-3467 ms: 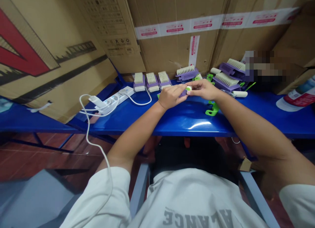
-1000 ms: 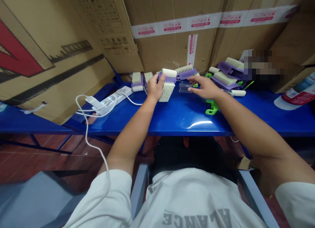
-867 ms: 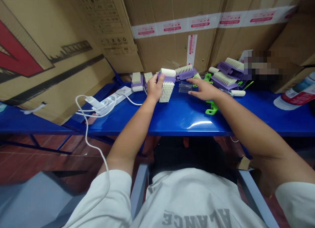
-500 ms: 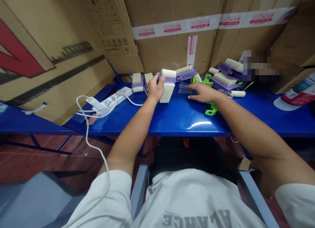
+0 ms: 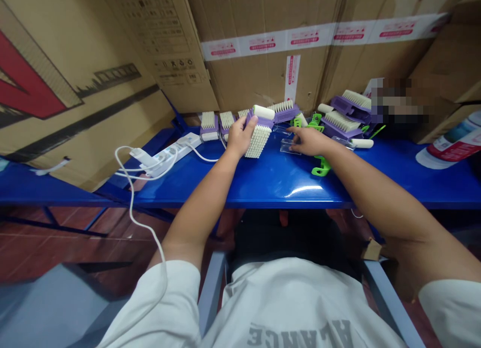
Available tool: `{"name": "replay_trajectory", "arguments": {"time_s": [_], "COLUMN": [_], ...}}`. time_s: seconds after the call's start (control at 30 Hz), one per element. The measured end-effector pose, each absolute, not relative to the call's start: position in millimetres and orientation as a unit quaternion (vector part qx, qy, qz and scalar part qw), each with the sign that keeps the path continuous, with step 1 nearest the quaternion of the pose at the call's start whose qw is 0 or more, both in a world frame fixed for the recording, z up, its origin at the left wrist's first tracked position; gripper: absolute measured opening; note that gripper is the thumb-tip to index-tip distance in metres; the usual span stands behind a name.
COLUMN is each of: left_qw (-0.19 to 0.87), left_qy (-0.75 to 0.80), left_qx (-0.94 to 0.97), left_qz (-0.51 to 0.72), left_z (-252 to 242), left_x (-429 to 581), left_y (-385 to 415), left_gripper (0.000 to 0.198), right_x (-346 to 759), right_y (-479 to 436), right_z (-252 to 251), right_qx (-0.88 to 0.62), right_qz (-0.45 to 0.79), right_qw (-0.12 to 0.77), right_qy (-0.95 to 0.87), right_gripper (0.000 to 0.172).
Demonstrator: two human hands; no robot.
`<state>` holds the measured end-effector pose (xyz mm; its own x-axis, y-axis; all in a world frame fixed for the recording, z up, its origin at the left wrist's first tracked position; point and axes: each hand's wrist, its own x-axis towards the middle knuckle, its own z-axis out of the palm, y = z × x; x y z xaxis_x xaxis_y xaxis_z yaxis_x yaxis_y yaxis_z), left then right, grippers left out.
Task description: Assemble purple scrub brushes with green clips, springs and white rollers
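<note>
My left hand [image 5: 238, 136] is closed round a purple brush [image 5: 259, 130] with white bristles and a white roller end, held tilted just above the blue table [image 5: 270, 180]. My right hand [image 5: 308, 140] lies low on the table to its right, fingers pressed on a small clear plastic piece [image 5: 288, 146]. A green plastic part [image 5: 320, 166] lies under my right wrist. More purple brushes [image 5: 340, 121] are piled behind my right hand.
Finished purple brushes [image 5: 218, 123] stand in a row at the back left against cardboard boxes [image 5: 263, 52]. A white power strip [image 5: 171, 150] with a charger and cable lies at the left. A bottle [image 5: 451, 147] lies at the far right.
My right hand has pulled the clear plastic piece a little toward me across the table. My left hand still holds the brush, now shifted slightly right.
</note>
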<state>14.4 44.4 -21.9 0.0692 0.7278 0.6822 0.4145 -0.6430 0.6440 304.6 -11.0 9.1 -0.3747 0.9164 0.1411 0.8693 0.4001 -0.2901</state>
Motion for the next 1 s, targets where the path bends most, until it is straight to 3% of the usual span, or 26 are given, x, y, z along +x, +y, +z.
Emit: {"name": "replay_trajectory", "arguments": {"time_s": [0.07, 0.17, 0.27, 0.4, 0.57, 0.73, 0.87, 1.0], "left_qw": [0.143, 0.147, 0.157, 0.179, 0.200, 0.209, 0.201, 0.211], "left_qy": [0.401, 0.399, 0.388, 0.386, 0.386, 0.402, 0.405, 0.400], "left_qx": [0.718, 0.726, 0.733, 0.726, 0.725, 0.740, 0.756, 0.758], "left_qz": [0.550, 0.540, 0.536, 0.541, 0.534, 0.497, 0.473, 0.470], "left_z": [-22, -22, -20, -17, -16, -14, -11, -10], "left_x": [13, 13, 14, 17, 18, 18, 21, 21], "left_y": [45, 46, 43, 39, 38, 34, 26, 24], "left_gripper": [0.070, 0.073, 0.077, 0.082, 0.079, 0.072, 0.068, 0.073], "right_x": [304, 304, 310, 322, 330, 325, 329, 342], "right_y": [-12, -11, -4, 16, 38, 42, 45, 50], "right_z": [9, 8, 3, -11, -30, -30, -22, -18], "right_qx": [-0.540, -0.540, -0.557, -0.573, -0.494, -0.444, -0.413, -0.388], "right_qz": [0.080, 0.069, 0.061, 0.094, 0.176, 0.264, 0.366, 0.347], "right_qw": [0.139, 0.167, 0.259, 0.390, 0.521, 0.587, 0.582, 0.598], "right_qy": [-0.826, -0.822, -0.787, -0.715, -0.674, -0.623, -0.596, -0.609], "right_gripper": [0.082, 0.066, 0.065, 0.087, 0.071, 0.079, 0.085, 0.094]}}
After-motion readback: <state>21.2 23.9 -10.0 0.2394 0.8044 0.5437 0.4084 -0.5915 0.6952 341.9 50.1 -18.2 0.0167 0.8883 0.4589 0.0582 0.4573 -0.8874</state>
